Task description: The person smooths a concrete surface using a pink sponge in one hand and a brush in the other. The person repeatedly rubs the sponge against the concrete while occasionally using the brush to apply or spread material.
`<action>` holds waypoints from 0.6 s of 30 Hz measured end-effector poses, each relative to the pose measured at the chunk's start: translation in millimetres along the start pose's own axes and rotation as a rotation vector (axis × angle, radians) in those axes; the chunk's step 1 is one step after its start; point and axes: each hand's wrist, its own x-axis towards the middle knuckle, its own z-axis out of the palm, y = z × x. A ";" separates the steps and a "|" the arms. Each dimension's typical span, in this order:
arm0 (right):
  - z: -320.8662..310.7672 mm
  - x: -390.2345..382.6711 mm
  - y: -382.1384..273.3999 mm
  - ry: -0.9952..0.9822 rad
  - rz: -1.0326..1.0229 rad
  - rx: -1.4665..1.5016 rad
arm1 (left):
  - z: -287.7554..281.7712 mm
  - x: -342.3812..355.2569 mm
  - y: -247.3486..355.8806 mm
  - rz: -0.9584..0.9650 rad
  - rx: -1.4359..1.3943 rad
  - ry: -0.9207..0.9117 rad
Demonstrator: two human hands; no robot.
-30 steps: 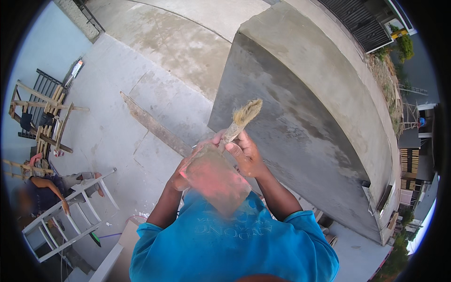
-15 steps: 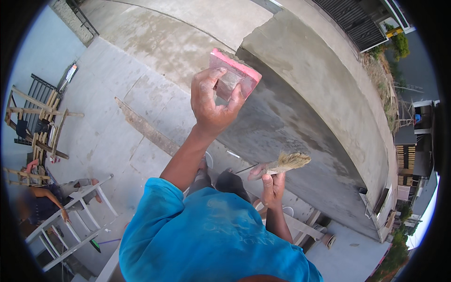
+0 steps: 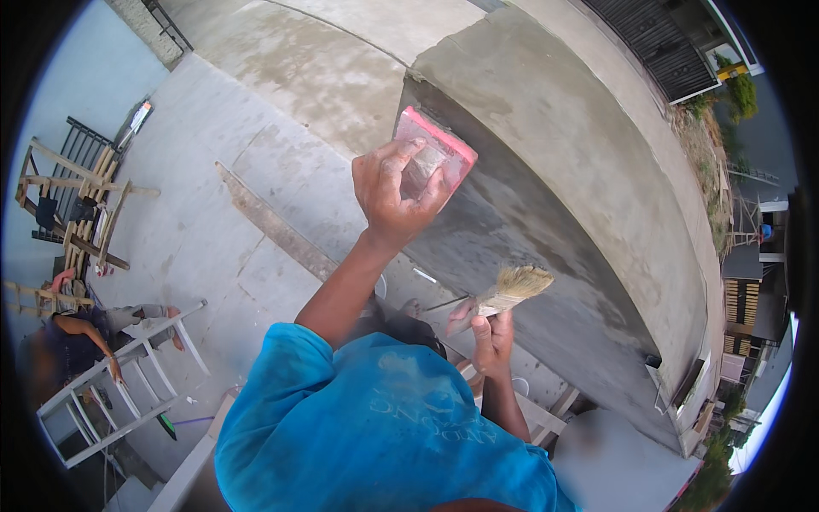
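- through the head view i see the left hand (image 3: 394,192) with fingers and thumb curled firmly around the grey handle (image 3: 425,162) of the pink float (image 3: 454,145); i suppose this grip leaves the flat working side free.
- the float is at the upper left end of the grey wall (image 3: 529,226), as i see it; whether it touches the surface, i cannot tell.
- the right hand (image 3: 495,346) is pinching the brush (image 3: 505,297) between thumb and fingers, close below the bristles; this short hold probably gives better control, and the bristles point away from the body.
- the brush is lower and more to the right than the float, well apart from it.
- the float looks like a flat slab: bright pink along its edge, dusty on its back, with some rough grey material at its far side.
- the bristles are straw-coloured, coarse and spread like a fan; the band under them looks crusted with pale grey.
- the wall is smooth, with darker patches which seem damp to me.
- on the pale floor (image 3: 196,171) lies a long, stained plank (image 3: 277,229).
- farther left, another person (image 3: 77,328) is beside a metal ladder (image 3: 124,431).
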 end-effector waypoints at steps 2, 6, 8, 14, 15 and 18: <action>-1.8 1.8 0.1 -0.031 0.017 -0.040 | -1.5 9.3 -0.7 -0.118 -0.053 0.098; -5.3 3.8 2.4 -0.077 0.025 -0.085 | 4.2 37.0 -3.9 -0.166 -0.058 0.093; -2.5 5.3 2.6 -0.079 0.005 -0.054 | 7.2 33.8 -1.6 -0.021 0.024 0.062; -3.1 3.9 -3.7 -0.098 0.071 -0.043 | 5.8 1.9 9.8 0.063 0.007 0.142; -3.0 2.5 -6.9 -0.103 0.091 -0.049 | 6.5 6.3 9.3 0.030 -0.029 0.219; -8.5 1.2 -4.6 -0.127 0.096 -0.118 | 9.9 31.9 2.7 0.045 0.056 0.178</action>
